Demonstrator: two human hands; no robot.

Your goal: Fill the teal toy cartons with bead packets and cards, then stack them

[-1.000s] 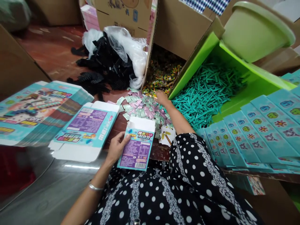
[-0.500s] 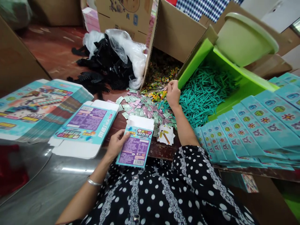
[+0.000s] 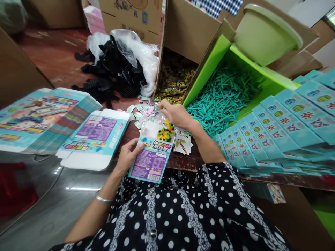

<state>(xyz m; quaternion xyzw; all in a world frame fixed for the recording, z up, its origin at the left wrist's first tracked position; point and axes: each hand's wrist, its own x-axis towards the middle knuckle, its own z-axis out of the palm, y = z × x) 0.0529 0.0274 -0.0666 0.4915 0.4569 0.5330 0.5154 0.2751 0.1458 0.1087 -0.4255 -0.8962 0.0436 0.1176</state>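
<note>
1. The left hand (image 3: 127,156) holds a small blue box (image 3: 152,158) by its left edge, with the thumb pressed on the front. The box has its top flap open.
2. The right hand (image 3: 176,114) has its fingers pinched on a clear little bag of coloured bits (image 3: 165,131). The bag hangs right at the open top of the small blue box.
3. Just behind the hands lies a pile of tiny pale packets (image 3: 145,111) on the brown table (image 3: 180,162).
4. A few small printed cards (image 3: 182,144) lie just beside the box, on its right.
5. A green bin (image 3: 209,66) full of teal sticks (image 3: 222,97) lies tipped near the right hand.
6. Flat blue boxes (image 3: 95,137) lie to the left, and a row of long blue boxes (image 3: 282,129) lies to the right.
</note>
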